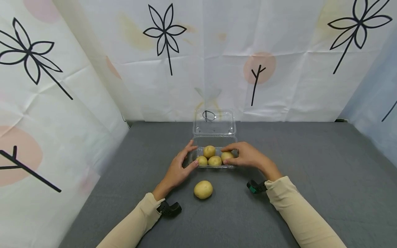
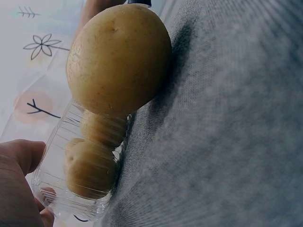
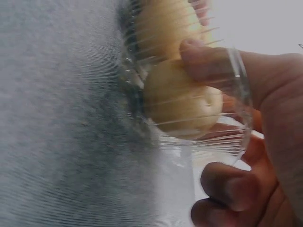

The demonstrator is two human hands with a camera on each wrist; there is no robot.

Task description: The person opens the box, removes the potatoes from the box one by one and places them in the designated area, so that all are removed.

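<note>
A clear plastic clamshell container (image 1: 190, 159) sits on the table with its lid raised at the back and several yellow potatoes (image 1: 214, 161) inside. My left hand (image 1: 176, 170) holds the container's left end, thumb at the front rim and fingers round the far side. At the right end, my right hand (image 1: 249, 156) pinches a potato (image 3: 180, 104) inside the container; the right wrist view has the thumb (image 3: 206, 59) behind the clear wall, against it. One more potato (image 1: 203, 189) lies on the table in front, large in the left wrist view.
The grey cloth-covered table (image 1: 310, 193) spreads out on both sides. Behind the container, its transparent lid (image 1: 214, 125) stands up close to the white printed curtain (image 1: 223, 69). A black wrist device (image 1: 169, 208) is strapped on each arm.
</note>
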